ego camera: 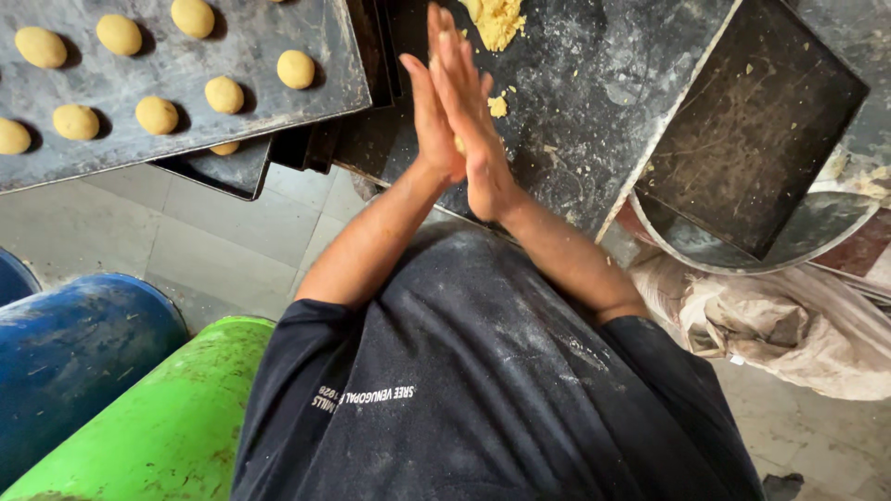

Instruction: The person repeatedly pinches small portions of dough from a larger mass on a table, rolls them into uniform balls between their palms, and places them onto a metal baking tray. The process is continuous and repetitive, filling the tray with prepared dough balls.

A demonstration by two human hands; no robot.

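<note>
I had a small lump of yellow dough (458,145) squeezed between my flat palms, left hand (430,116) and right hand (476,121) pressed together, fingers pointing away from me. The dark metal tray of dough balls (251,37) sat off left, nearer my left hand.

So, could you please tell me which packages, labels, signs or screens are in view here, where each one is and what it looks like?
Printed lettering on the shirt: small white text, upside down to the camera, on the dark flour-dusted front, low centre.
Sack: crumpled off-white bag, lying at the right below the round pan; no label visible.
No signs or screens in view.
</note>
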